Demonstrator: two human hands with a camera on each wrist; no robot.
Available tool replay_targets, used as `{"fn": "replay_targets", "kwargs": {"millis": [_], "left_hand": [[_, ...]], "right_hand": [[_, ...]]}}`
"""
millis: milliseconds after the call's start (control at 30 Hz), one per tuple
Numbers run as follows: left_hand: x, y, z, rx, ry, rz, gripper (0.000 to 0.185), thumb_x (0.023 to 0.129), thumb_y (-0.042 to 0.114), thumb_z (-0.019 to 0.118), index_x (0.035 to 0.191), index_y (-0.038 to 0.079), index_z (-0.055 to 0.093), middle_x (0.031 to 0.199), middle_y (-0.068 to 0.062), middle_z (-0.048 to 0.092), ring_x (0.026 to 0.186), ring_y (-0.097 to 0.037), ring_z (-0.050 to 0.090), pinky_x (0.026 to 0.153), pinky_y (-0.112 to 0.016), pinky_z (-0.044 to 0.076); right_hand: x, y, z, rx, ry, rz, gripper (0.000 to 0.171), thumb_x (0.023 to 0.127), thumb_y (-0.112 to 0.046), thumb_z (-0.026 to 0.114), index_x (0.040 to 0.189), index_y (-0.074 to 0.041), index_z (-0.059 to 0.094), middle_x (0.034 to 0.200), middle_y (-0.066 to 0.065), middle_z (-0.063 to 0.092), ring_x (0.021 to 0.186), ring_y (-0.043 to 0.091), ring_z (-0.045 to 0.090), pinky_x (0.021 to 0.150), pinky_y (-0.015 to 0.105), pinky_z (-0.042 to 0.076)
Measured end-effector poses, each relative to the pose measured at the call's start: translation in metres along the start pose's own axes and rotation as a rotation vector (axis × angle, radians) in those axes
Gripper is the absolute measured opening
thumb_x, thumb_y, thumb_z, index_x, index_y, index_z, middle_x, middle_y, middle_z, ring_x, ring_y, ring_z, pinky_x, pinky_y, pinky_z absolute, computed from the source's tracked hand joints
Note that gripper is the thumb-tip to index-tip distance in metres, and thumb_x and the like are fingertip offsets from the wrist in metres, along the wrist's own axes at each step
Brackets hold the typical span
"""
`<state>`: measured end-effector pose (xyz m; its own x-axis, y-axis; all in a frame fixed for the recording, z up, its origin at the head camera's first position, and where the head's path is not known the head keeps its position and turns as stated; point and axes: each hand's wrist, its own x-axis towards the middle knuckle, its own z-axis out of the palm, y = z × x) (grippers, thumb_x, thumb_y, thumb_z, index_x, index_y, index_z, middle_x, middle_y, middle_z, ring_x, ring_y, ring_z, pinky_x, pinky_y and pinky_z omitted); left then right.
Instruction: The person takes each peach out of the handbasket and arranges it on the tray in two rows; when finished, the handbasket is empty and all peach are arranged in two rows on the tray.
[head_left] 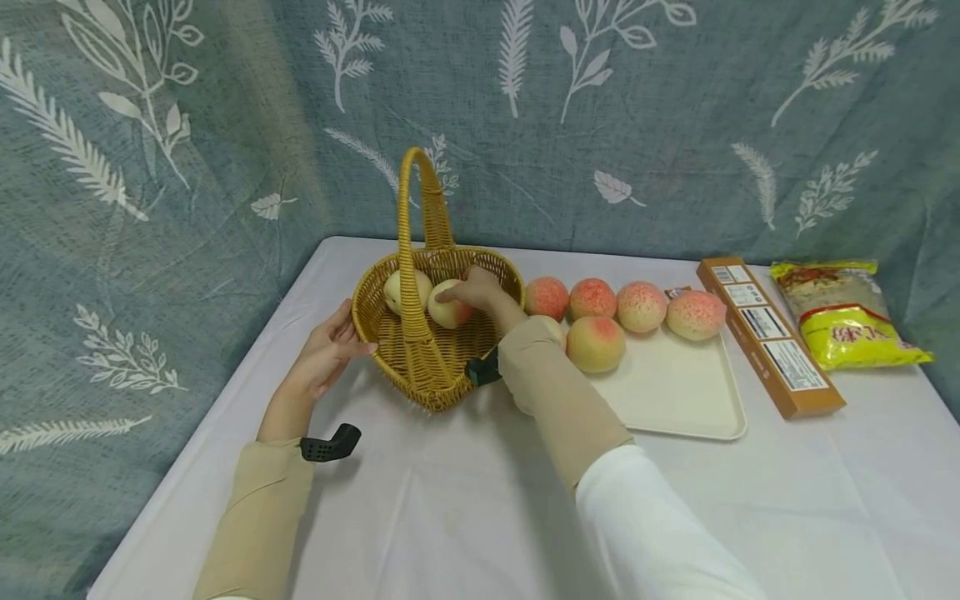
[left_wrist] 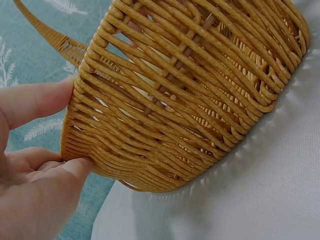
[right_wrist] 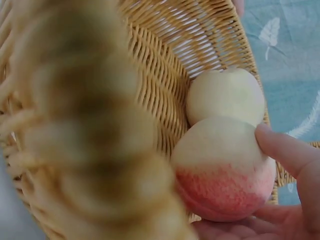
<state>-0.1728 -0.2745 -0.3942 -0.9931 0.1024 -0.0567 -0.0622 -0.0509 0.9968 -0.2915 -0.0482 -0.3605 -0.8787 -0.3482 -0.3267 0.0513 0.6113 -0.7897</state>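
A woven wicker basket (head_left: 397,354) with a tall arched handle stands on the white table. Its left rim is held by my left hand (head_left: 318,358), thumb in front and fingers at the side; the left wrist view shows thumb and fingertips against the weave (left_wrist: 150,125). Inside the basket, my right hand (head_left: 483,292) grips a peach (right_wrist: 222,170), pale on top and red below, with the thumb on its side and fingers beneath. A second, pale peach (head_left: 406,292) touches it on the left. The blurred handle covers much of the right wrist view.
Right of the basket, a cream tray (head_left: 675,400) carries several peaches (head_left: 596,343), one partly hidden by my right sleeve. Farther right lie a long brown box (head_left: 772,337) and a yellow food bag (head_left: 847,321). A patterned teal cloth (head_left: 525,167) hangs behind the table.
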Motion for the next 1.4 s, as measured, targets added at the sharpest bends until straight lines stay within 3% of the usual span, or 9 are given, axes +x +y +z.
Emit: {"fn": "replay_targets", "kwargs": {"millis": [133, 400, 567, 667, 900, 1033, 1133, 1267, 1400], "left_hand": [[0.0, 0.001, 0.0, 0.001, -0.001, 0.003, 0.096, 0.086, -0.018, 0.051, 0.151, 0.001, -0.017, 0.16, -0.014, -0.016, 0.147, -0.025, -0.005, 0.118, -0.029, 0.011], [0.001, 0.001, 0.001, 0.0, 0.001, -0.006, 0.096, 0.086, -0.018, 0.051, 0.151, 0.002, -0.017, 0.16, -0.014, -0.016, 0.147, -0.025, -0.005, 0.118, -0.029, 0.011], [0.002, 0.0, 0.003, 0.011, 0.002, -0.01, 0.096, 0.086, -0.017, 0.052, 0.151, 0.002, -0.017, 0.16, -0.013, -0.015, 0.147, -0.024, -0.004, 0.117, -0.028, 0.012], [0.001, 0.0, 0.003, 0.014, 0.005, -0.01, 0.096, 0.086, -0.017, 0.052, 0.151, 0.002, -0.016, 0.16, -0.014, -0.014, 0.148, -0.024, -0.003, 0.117, -0.028, 0.013], [0.002, -0.001, 0.001, 0.002, -0.007, 0.003, 0.095, 0.086, -0.018, 0.05, 0.151, 0.001, -0.017, 0.16, -0.014, -0.016, 0.147, -0.024, -0.004, 0.117, -0.028, 0.012], [0.002, -0.001, 0.002, 0.002, -0.012, -0.002, 0.095, 0.087, -0.018, 0.05, 0.151, 0.002, -0.018, 0.16, -0.014, -0.016, 0.147, -0.024, -0.005, 0.117, -0.028, 0.012], [0.001, 0.0, 0.001, 0.001, -0.011, 0.0, 0.095, 0.087, -0.017, 0.05, 0.151, 0.002, -0.017, 0.16, -0.014, -0.015, 0.147, -0.024, -0.003, 0.117, -0.028, 0.013], [0.001, 0.001, 0.001, -0.006, -0.019, 0.015, 0.094, 0.087, -0.018, 0.05, 0.151, 0.001, -0.017, 0.16, -0.015, -0.014, 0.148, -0.025, -0.003, 0.117, -0.028, 0.013], [0.003, 0.0, 0.002, -0.008, -0.016, 0.013, 0.094, 0.087, -0.018, 0.05, 0.151, 0.0, -0.017, 0.16, -0.016, -0.015, 0.148, -0.024, -0.003, 0.117, -0.027, 0.013]], "right_hand": [[0.0, 0.0, 0.001, -0.005, -0.035, 0.057, 0.087, 0.088, -0.035, 0.071, 0.152, 0.001, 0.025, 0.153, 0.019, 0.03, 0.137, 0.031, 0.036, 0.107, 0.039, 0.04], [0.0, 0.003, 0.005, -0.017, 0.03, 0.061, 0.087, 0.082, -0.037, 0.078, 0.146, 0.002, 0.035, 0.146, 0.02, 0.038, 0.131, 0.033, 0.042, 0.103, 0.04, 0.044], [0.0, 0.009, 0.006, -0.089, 0.118, 0.043, 0.049, 0.077, -0.041, 0.081, 0.098, -0.003, 0.057, 0.1, 0.011, 0.056, 0.094, 0.024, 0.055, 0.074, 0.031, 0.05], [0.001, 0.011, 0.007, -0.1, 0.147, 0.041, 0.049, 0.075, -0.039, 0.083, 0.067, -0.013, 0.042, 0.066, 0.0, 0.038, 0.064, 0.016, 0.039, 0.054, 0.028, 0.035], [0.002, 0.012, 0.007, -0.111, 0.184, -0.01, 0.059, 0.073, -0.036, 0.086, 0.055, -0.016, 0.033, 0.05, -0.005, 0.02, 0.048, 0.01, 0.017, 0.046, 0.025, 0.021], [-0.002, 0.013, 0.004, -0.092, 0.202, -0.028, 0.045, 0.071, -0.036, 0.087, 0.06, -0.013, 0.049, 0.052, -0.005, 0.035, 0.051, 0.011, 0.03, 0.047, 0.024, 0.028], [-0.009, 0.011, 0.0, -0.064, 0.213, -0.069, 0.035, 0.071, -0.034, 0.087, 0.084, -0.007, 0.068, 0.072, -0.001, 0.06, 0.068, 0.015, 0.052, 0.057, 0.025, 0.044], [-0.017, 0.008, -0.008, -0.016, 0.205, -0.135, 0.058, 0.073, -0.03, 0.086, 0.12, -0.003, 0.066, 0.11, 0.009, 0.067, 0.1, 0.024, 0.062, 0.079, 0.03, 0.054], [-0.023, 0.006, -0.015, -0.025, 0.19, -0.165, 0.064, 0.074, -0.032, 0.085, 0.127, -0.004, 0.063, 0.117, 0.01, 0.066, 0.106, 0.024, 0.062, 0.084, 0.032, 0.054]]}}
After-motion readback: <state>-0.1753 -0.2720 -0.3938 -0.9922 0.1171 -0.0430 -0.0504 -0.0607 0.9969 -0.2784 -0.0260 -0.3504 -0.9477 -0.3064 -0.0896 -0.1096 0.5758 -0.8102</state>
